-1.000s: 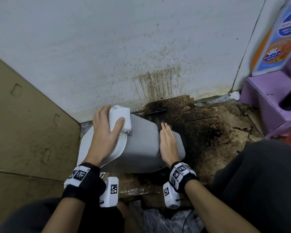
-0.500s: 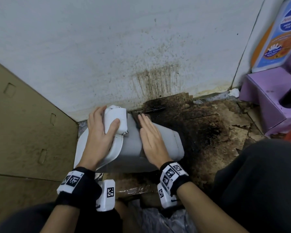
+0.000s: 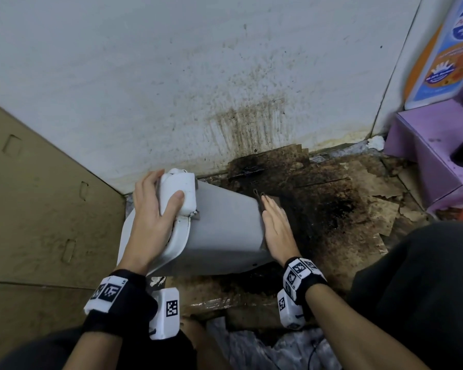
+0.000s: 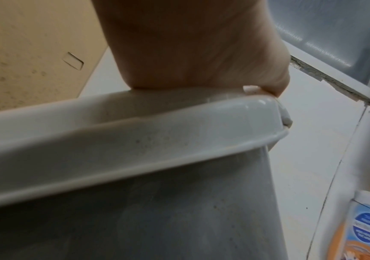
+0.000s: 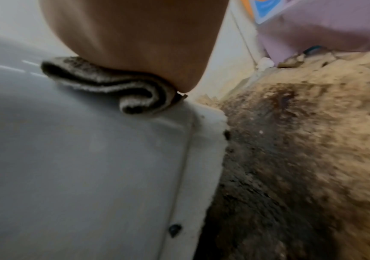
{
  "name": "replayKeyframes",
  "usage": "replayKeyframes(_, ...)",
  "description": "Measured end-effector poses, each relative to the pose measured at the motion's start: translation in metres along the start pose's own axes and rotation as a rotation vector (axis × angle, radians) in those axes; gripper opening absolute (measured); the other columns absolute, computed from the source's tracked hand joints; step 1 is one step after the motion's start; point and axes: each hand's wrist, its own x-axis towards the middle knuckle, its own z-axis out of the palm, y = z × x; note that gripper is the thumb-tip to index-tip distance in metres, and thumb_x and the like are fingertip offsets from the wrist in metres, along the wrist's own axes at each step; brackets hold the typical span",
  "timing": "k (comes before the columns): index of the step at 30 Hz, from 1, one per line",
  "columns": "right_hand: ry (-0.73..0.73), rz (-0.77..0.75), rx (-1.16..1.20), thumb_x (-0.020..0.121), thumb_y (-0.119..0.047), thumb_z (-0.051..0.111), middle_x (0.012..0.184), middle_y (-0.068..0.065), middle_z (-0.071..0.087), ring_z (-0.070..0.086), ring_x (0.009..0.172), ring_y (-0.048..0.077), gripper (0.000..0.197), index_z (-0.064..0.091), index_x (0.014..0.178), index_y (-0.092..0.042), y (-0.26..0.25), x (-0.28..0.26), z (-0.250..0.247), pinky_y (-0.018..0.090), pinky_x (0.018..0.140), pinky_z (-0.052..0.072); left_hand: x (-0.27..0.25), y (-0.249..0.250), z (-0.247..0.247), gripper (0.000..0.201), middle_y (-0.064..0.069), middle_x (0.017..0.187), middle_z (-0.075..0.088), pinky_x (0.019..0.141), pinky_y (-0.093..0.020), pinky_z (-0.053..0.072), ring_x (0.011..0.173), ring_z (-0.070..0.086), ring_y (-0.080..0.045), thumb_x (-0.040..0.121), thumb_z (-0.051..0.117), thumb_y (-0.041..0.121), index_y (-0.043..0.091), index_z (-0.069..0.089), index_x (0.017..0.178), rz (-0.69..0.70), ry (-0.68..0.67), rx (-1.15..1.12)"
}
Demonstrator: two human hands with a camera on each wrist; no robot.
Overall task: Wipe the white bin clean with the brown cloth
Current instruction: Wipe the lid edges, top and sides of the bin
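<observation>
The white bin (image 3: 225, 231) lies on its side on the floor, lid end to the left, base to the right. My left hand (image 3: 155, 212) grips the white lid hinge block (image 3: 175, 192), thumb curled over it; the palm (image 4: 190, 45) sits on the lid rim (image 4: 135, 140). My right hand (image 3: 275, 225) lies flat with straight fingers near the bin's base end, pressing the folded brown cloth (image 5: 112, 84) onto the grey side wall (image 5: 79, 158). Only the cloth's edge (image 3: 259, 194) shows past the fingertips in the head view.
A stained white wall (image 3: 225, 89) stands right behind the bin. The floor (image 3: 340, 209) to the right is dark, dirty and peeling. A cardboard sheet (image 3: 38, 209) leans at left. A purple stool (image 3: 433, 156) holding a bottle (image 3: 452, 49) is at far right.
My right hand slid the cloth from the bin's base end left toward the lid half a second ago, then back right to the base end. The left hand kept its grip.
</observation>
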Motion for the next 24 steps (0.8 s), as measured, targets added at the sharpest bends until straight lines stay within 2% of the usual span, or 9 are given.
replayKeyframes(1, -0.016, -0.034, -0.003, 0.112, -0.02, 0.026, 0.164, -0.012, 0.025, 0.018, 0.154, 0.005, 0.048, 0.03, 0.16, -0.02, -0.011, -0.002, 0.001, 0.019, 0.125, 0.004, 0.0, 0.001, 0.001, 0.078, 0.009, 0.146, 0.035, 0.118, -0.026, 0.025, 0.138, 0.031, -0.002, 0.093, 0.042, 0.064, 0.014, 0.037, 0.153, 0.0, -0.004, 0.002)
replayKeyframes(3, -0.034, -0.096, 0.042, 0.112, -0.024, 0.027, 0.165, -0.014, 0.022, 0.014, 0.154, 0.002, 0.049, 0.028, 0.161, -0.023, -0.039, -0.007, 0.007, 0.024, 0.127, 0.007, 0.0, 0.002, 0.004, 0.078, 0.01, 0.145, 0.034, 0.118, -0.029, 0.025, 0.14, 0.031, -0.006, 0.093, 0.042, 0.064, 0.015, 0.037, 0.153, 0.007, -0.012, 0.009)
replayKeyframes(7, -0.061, -0.235, 0.07, 0.111, -0.028, 0.028, 0.169, -0.01, 0.017, 0.007, 0.155, -0.001, 0.051, 0.025, 0.162, -0.022, -0.089, -0.014, 0.026, 0.019, 0.125, 0.002, 0.0, 0.004, 0.004, 0.079, 0.008, 0.145, 0.034, 0.12, -0.032, 0.026, 0.141, 0.032, -0.009, 0.093, 0.042, 0.064, 0.013, 0.037, 0.153, 0.01, -0.006, 0.016)
replayKeyframes(12, -0.074, -0.318, 0.027, 0.112, -0.025, 0.03, 0.17, -0.009, 0.017, 0.007, 0.155, -0.002, 0.05, 0.023, 0.162, -0.022, -0.078, -0.015, 0.02, 0.022, 0.126, 0.006, -0.001, 0.002, 0.002, 0.077, 0.008, 0.144, 0.035, 0.121, -0.033, 0.027, 0.14, 0.032, -0.007, 0.094, 0.043, 0.063, 0.013, 0.038, 0.153, 0.014, -0.005, 0.012)
replayKeyframes(14, -0.076, -0.291, 0.021, 0.112, -0.026, 0.029, 0.169, -0.01, 0.018, 0.008, 0.155, -0.002, 0.049, 0.025, 0.162, -0.024, -0.053, -0.012, 0.013, 0.024, 0.126, 0.008, -0.001, 0.001, 0.001, 0.076, 0.008, 0.145, 0.035, 0.121, -0.034, 0.028, 0.141, 0.033, -0.008, 0.094, 0.044, 0.063, 0.014, 0.038, 0.153, 0.013, -0.008, 0.002)
replayKeyframes(16, -0.049, -0.204, 0.009, 0.112, -0.03, 0.025, 0.169, -0.012, 0.018, 0.008, 0.154, -0.003, 0.05, 0.025, 0.161, -0.024, -0.021, -0.009, 0.006, 0.031, 0.128, 0.01, -0.001, 0.0, -0.001, 0.077, 0.009, 0.145, 0.036, 0.121, -0.033, 0.029, 0.14, 0.034, -0.008, 0.093, 0.045, 0.063, 0.014, 0.038, 0.153, 0.008, -0.003, -0.007)
replayKeyframes(18, -0.012, -0.116, 0.004, 0.112, -0.029, 0.024, 0.166, -0.016, 0.017, 0.007, 0.153, -0.008, 0.05, 0.025, 0.161, -0.024, 0.007, -0.008, 0.0, 0.038, 0.128, 0.012, -0.002, 0.0, -0.002, 0.078, 0.009, 0.145, 0.036, 0.12, -0.032, 0.029, 0.14, 0.036, -0.009, 0.093, 0.045, 0.063, 0.014, 0.039, 0.153, -0.002, 0.002, -0.019)
replayKeyframes(20, 0.01, -0.054, 0.012, 0.111, -0.028, 0.023, 0.164, -0.019, 0.018, 0.006, 0.15, -0.013, 0.049, 0.026, 0.16, -0.025, 0.022, -0.007, -0.003, 0.04, 0.128, 0.01, -0.002, 0.002, -0.002, 0.077, 0.011, 0.144, 0.036, 0.119, -0.031, 0.03, 0.141, 0.036, -0.009, 0.093, 0.045, 0.064, 0.015, 0.038, 0.153, -0.005, -0.003, -0.027)
replayKeyframes(24, 0.015, -0.008, -0.008, 0.107, -0.039, 0.019, 0.167, -0.014, 0.02, 0.009, 0.154, -0.003, 0.056, 0.027, 0.161, -0.023, 0.019, -0.003, 0.004, 0.038, 0.129, 0.006, -0.002, 0.002, -0.002, 0.076, 0.01, 0.144, 0.037, 0.12, -0.033, 0.031, 0.141, 0.037, -0.01, 0.094, 0.045, 0.063, 0.015, 0.039, 0.152, -0.006, -0.002, -0.022)
